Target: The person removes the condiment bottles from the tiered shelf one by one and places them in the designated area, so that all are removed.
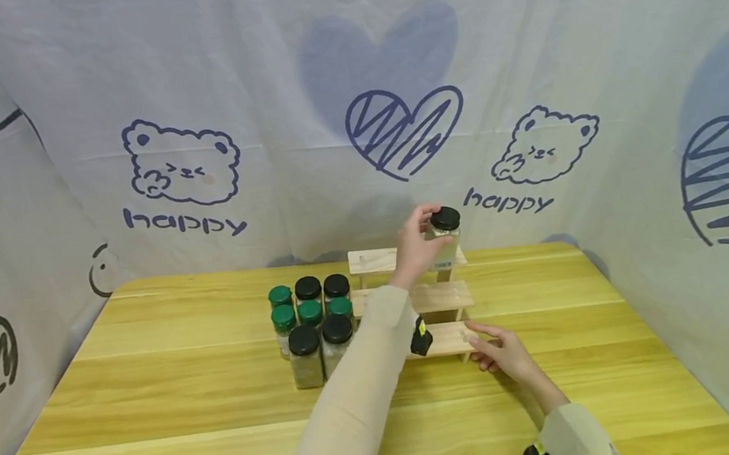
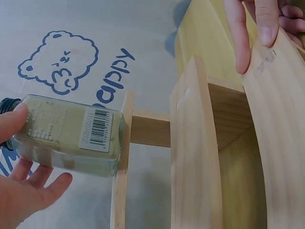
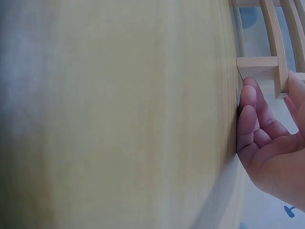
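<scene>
At the right end of the top step of a three-tier wooden rack (image 1: 441, 295), my left hand (image 1: 416, 248) grips a square glass jar (image 1: 445, 220) with a black lid. The left wrist view shows the thumb near the lid and a barcode label on the jar (image 2: 66, 134), whose base meets the top board's edge. Whether its weight rests there I cannot tell. My right hand (image 1: 507, 354) pinches the right end of the rack's lowest board. In the right wrist view, the curled fingers (image 3: 247, 119) lie beside the rack's leg (image 3: 258, 64).
Left of the rack stand several jars, some with black lids (image 1: 303, 339) and some smaller with green lids (image 1: 283, 317). All are on a yellow wood-grain table (image 1: 174, 402). A printed cloth (image 1: 292, 191) hangs behind and at both sides.
</scene>
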The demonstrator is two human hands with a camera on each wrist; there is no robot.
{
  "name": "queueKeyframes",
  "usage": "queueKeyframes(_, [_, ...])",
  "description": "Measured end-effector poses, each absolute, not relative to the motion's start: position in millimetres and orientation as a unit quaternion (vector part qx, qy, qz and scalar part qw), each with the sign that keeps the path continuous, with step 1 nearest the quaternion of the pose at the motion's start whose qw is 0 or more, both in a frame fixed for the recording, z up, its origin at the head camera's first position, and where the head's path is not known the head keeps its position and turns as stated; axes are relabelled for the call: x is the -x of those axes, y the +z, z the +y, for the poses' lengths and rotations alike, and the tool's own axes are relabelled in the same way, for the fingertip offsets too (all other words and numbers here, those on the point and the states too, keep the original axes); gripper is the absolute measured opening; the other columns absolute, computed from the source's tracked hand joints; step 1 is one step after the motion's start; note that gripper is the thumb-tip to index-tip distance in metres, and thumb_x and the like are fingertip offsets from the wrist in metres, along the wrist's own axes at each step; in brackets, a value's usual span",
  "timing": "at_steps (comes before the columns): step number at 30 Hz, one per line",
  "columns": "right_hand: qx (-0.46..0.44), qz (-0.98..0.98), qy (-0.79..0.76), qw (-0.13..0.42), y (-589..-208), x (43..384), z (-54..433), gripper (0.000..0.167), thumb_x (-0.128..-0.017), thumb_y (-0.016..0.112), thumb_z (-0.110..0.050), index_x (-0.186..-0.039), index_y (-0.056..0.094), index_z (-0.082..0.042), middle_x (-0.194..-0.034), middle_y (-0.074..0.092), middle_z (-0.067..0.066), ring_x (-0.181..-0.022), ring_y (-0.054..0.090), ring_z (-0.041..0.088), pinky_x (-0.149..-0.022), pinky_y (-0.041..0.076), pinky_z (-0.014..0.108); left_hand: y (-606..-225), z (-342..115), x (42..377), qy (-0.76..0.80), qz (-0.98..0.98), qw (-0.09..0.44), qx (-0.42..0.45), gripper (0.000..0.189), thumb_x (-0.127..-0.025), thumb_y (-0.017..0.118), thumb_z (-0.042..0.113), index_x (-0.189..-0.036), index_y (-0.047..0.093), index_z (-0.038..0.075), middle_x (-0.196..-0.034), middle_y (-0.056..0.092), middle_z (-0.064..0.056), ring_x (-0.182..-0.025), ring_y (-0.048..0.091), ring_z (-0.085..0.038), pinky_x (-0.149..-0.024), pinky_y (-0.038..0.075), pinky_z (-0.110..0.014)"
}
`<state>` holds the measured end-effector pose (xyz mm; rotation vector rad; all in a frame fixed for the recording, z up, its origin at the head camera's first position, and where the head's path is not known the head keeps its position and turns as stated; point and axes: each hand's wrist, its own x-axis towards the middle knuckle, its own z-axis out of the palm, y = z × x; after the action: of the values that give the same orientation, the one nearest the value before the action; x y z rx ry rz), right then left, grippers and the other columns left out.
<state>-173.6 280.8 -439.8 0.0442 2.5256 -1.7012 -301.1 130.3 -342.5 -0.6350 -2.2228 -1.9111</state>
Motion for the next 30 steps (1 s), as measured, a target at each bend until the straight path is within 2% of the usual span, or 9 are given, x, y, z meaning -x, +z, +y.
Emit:
queueKeyframes(6, [-0.014,0.824,-0.565,0.051,-450,178,286,0.042,-0.092,0.05,-0.009,-0.13,0.04,0.005,-0.076,0.063,0.024,-0.059,0.058,0.029,-0.05,0.047,0.03,-342,131,298,-0.65,-0.732,0.078,0.19,0.043,-0.07,0.071,-0.005,-0.109,0.058,0.006,-0.113,0.059,-0.009,-0.104,0.053,-0.02,-0.089,0.041,-0.028])
queueKeyframes(13, [-0.019,0.82,-0.57,0.056,-473,188,299,0.046,-0.091,0.052,-0.018,-0.132,0.04,0.0,-0.075,0.064,0.018,-0.057,0.058,0.021,-0.05,0.047,0.028,-341,128,289,-0.643,-0.735,0.096,0.192,0.045,-0.067,0.074,-0.005,-0.108,0.061,0.005,-0.11,0.061,-0.009,-0.097,0.058,-0.021,-0.082,0.045,-0.026])
queueKeyframes(17, [-0.014,0.817,-0.574,0.054,-467,185,296,0.044,-0.092,0.051,-0.014,-0.131,0.04,0.003,-0.075,0.064,0.021,-0.057,0.057,0.022,-0.049,0.047,0.028,-341,125,285,-0.645,-0.733,0.104,0.188,0.046,-0.066,0.074,-0.005,-0.109,0.061,0.004,-0.111,0.06,-0.008,-0.095,0.059,-0.023,-0.079,0.047,-0.024])
queueKeyframes(24, [-0.011,0.818,-0.573,0.048,-474,188,299,0.046,-0.091,0.052,-0.017,-0.132,0.04,0.0,-0.074,0.064,0.018,-0.055,0.056,0.018,-0.048,0.047,0.026,-341,124,274,-0.662,-0.722,0.091,0.18,0.046,-0.066,0.074,-0.005,-0.109,0.062,0.006,-0.11,0.061,-0.007,-0.094,0.06,-0.022,-0.075,0.049,-0.027])
queueKeyframes(30, [-0.015,0.817,-0.575,0.051,-469,186,296,0.044,-0.091,0.052,-0.013,-0.131,0.041,0.002,-0.074,0.064,0.02,-0.055,0.057,0.02,-0.048,0.046,0.027,-343,124,261,-0.669,-0.712,0.088,0.193,0.044,-0.066,0.075,-0.004,-0.107,0.063,0.006,-0.108,0.062,-0.007,-0.09,0.061,-0.021,-0.07,0.05,-0.024])
